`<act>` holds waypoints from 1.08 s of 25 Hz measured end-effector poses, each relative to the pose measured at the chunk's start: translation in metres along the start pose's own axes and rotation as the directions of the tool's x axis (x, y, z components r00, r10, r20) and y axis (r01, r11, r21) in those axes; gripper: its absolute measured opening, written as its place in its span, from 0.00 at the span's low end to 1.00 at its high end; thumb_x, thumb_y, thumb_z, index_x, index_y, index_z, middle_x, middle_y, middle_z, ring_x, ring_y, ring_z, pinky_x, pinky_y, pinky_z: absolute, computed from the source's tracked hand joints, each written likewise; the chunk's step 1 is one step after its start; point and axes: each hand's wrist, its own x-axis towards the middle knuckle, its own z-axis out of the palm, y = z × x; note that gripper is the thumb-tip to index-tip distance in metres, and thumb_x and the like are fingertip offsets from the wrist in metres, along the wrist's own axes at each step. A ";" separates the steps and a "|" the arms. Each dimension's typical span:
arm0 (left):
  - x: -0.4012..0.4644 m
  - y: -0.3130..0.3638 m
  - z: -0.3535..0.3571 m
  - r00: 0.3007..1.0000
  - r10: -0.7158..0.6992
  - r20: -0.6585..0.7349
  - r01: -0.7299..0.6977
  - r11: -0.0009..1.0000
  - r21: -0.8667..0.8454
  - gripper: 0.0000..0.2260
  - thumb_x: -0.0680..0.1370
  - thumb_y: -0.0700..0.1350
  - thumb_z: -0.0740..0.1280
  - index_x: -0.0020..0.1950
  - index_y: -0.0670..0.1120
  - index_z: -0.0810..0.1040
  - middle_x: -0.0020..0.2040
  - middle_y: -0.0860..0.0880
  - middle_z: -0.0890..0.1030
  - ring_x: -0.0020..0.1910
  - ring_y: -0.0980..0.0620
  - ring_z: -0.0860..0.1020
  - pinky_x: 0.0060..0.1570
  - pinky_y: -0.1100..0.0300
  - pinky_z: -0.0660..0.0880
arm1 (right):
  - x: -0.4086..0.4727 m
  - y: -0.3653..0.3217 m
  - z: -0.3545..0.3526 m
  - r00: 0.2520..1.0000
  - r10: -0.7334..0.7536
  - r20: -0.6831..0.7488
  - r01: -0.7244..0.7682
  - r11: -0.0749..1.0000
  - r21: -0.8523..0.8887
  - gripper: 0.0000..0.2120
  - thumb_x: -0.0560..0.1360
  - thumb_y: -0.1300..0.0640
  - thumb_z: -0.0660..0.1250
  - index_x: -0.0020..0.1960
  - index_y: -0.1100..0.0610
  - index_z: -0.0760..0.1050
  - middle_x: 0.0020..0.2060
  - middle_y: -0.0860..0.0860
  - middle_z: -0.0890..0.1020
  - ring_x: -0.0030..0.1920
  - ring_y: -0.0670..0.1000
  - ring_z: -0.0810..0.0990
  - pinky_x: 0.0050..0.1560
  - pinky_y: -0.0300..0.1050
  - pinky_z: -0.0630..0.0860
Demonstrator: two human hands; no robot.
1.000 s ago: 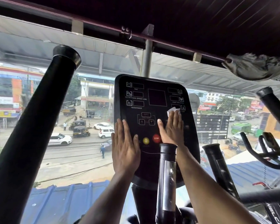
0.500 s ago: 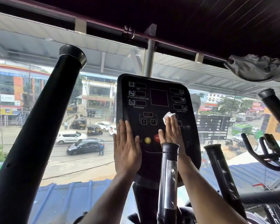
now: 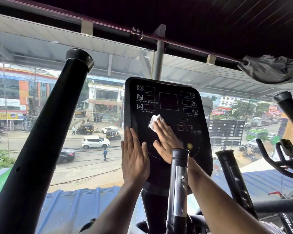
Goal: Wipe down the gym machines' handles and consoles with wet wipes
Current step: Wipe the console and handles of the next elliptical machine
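On console face — right hand lies flat, fingers straight, pressing crumpled white wet wipe against glossy black panel, left of centre, below RESISTANCE label. Wipe bunches out past fingertips, up and left. Left hand spread flat too, fingers together, palm on console's lower left edge, holding nothing, thumb just beside right hand. Console: rounded smooth slab, dark display windows, yellow button at right. Thick matte black handle slants at left.

Right hand presses a wet wipe flat on the console; left hand seemingly braces its edge.
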 end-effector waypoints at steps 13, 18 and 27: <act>-0.008 -0.004 -0.005 0.997 0.002 0.080 -0.002 1.000 -0.003 0.33 0.84 0.61 0.42 0.85 0.46 0.41 0.84 0.51 0.39 0.82 0.59 0.35 0.82 0.50 0.43 | 0.044 -0.026 0.002 0.977 -0.165 0.137 0.175 0.982 -0.067 0.38 0.76 0.45 0.47 0.84 0.54 0.41 0.82 0.50 0.38 0.81 0.48 0.34 0.81 0.51 0.36; -0.013 -0.005 -0.004 0.997 0.022 0.070 -0.022 1.000 -0.001 0.32 0.85 0.60 0.43 0.85 0.46 0.41 0.85 0.50 0.40 0.83 0.58 0.36 0.82 0.51 0.43 | 0.021 -0.005 -0.010 0.972 -0.199 0.123 0.203 0.979 -0.021 0.37 0.75 0.49 0.47 0.83 0.57 0.50 0.82 0.49 0.45 0.82 0.46 0.41 0.82 0.51 0.44; -0.032 -0.017 -0.006 0.994 0.067 0.081 -0.061 0.995 -0.082 0.29 0.86 0.56 0.44 0.85 0.47 0.42 0.85 0.52 0.41 0.83 0.56 0.39 0.82 0.51 0.45 | 0.084 -0.038 -0.011 0.962 -0.188 0.198 0.163 0.977 0.135 0.38 0.75 0.45 0.45 0.83 0.51 0.41 0.82 0.48 0.39 0.81 0.44 0.35 0.80 0.50 0.34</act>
